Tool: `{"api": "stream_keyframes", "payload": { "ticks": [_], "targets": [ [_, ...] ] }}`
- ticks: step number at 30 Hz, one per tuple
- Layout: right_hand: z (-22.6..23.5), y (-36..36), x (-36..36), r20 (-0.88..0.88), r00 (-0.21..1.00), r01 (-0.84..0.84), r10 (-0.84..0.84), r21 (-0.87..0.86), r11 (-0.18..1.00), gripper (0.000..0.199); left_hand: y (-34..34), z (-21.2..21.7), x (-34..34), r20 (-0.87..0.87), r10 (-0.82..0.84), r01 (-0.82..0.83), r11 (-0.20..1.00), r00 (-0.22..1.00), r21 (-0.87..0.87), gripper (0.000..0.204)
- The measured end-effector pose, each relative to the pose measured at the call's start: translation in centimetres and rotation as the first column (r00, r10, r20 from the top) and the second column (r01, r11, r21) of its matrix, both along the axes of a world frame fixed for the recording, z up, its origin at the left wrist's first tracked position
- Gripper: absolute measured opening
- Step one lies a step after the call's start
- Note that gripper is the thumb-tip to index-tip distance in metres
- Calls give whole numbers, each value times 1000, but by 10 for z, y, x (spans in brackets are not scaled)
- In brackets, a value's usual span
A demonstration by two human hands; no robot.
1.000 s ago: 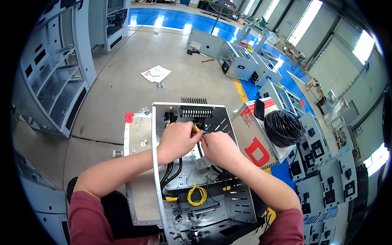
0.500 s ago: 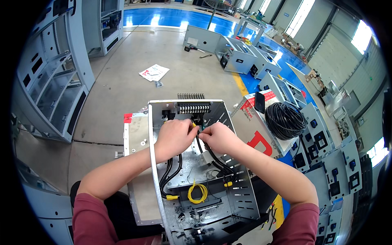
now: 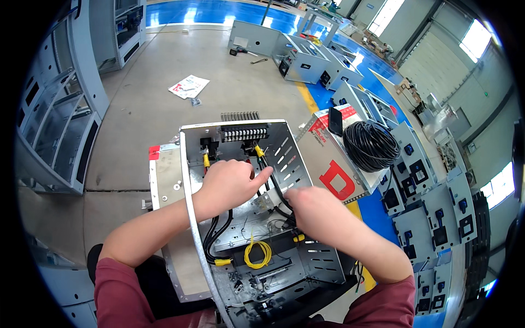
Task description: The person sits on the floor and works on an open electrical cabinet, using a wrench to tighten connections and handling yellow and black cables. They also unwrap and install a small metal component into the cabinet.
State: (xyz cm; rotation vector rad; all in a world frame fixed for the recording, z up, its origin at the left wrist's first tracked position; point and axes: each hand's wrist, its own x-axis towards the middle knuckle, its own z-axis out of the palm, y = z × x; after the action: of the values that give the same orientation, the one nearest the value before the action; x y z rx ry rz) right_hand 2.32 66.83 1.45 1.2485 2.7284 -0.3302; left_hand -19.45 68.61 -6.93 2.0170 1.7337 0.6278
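Left hand (image 3: 232, 181) has left the yellow sleeve (image 3: 260, 151); right hand (image 3: 313, 210) sits lower beside the cable (image 3: 276, 187). Either hand's finger grip: cannot tell.

Over the metal box (image 3: 279, 129), my right hand (image 3: 314, 209) hides its own fingertips, so I can't tell how they meet the black cables (image 3: 274, 181), and my left hand (image 3: 231, 180) covers its curled fingers and part of the box beneath. The box's near end runs off my lower edge. Left of the box, a cabinet (image 3: 87, 65) is cut off, while a distant person (image 3: 388, 48) beyond the box's right is too small to make out.
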Motion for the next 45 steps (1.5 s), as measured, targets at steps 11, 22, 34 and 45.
{"api": "stream_keyframes", "payload": {
  "ticks": [11, 22, 34, 45],
  "targets": [
    [0, 16, -20, 190, 981, 59, -49, -47, 997, 20, 21, -31, 16, 853, 184, 366, 844, 488, -392, 42],
    [-9, 19, -30, 127, 991, 41, -43, 25, 999, 25, 22, -43, 3, 917, 281, 386, 842, 283, -377, 33],
    [-14, 39, -40, 21, 999, 31, -31, -2, 1000, 29, 11, -40, 4, 900, 435, 374, 840, -32, -393, 40],
    [-55, 111, -67, -208, 912, 268, -354, -352, 897, 51, 23, -46, 5, 864, 480, 292, 857, -152, -425, 37]
  ]
}}
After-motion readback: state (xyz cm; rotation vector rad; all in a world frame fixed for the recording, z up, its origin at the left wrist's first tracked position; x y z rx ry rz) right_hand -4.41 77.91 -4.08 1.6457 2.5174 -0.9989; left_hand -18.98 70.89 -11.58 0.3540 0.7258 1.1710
